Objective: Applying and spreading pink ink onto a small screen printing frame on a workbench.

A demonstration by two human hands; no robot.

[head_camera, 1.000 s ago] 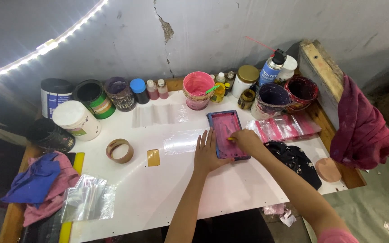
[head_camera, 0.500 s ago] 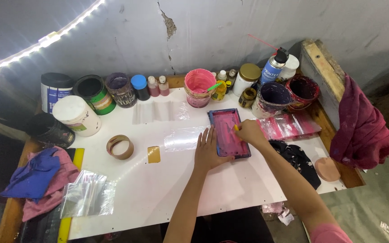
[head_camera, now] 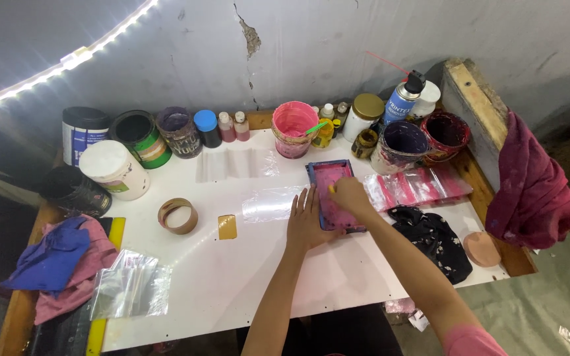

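Note:
A small blue-framed screen [head_camera: 330, 174] smeared with pink ink lies flat on the white table [head_camera: 232, 277]. My left hand [head_camera: 306, 221] presses flat on its left edge, fingers spread. My right hand [head_camera: 349, 196] rests on the pink mesh, closed around a small yellow tool whose tip shows at the fingers. A clear plastic sheet [head_camera: 268, 203] lies just left of the screen.
Paint tubs, jars and bottles line the back wall, with a pink bucket [head_camera: 293, 127] behind the screen. Pink-stained plastic bags [head_camera: 417, 187] and a black cloth [head_camera: 433, 240] lie right. A tape roll [head_camera: 177, 215], yellow card [head_camera: 227, 227], clear bags [head_camera: 131, 285] and rags [head_camera: 57, 264] lie left.
My right hand has slid toward me down the pink mesh. My left hand stays pressed on the screen's left edge.

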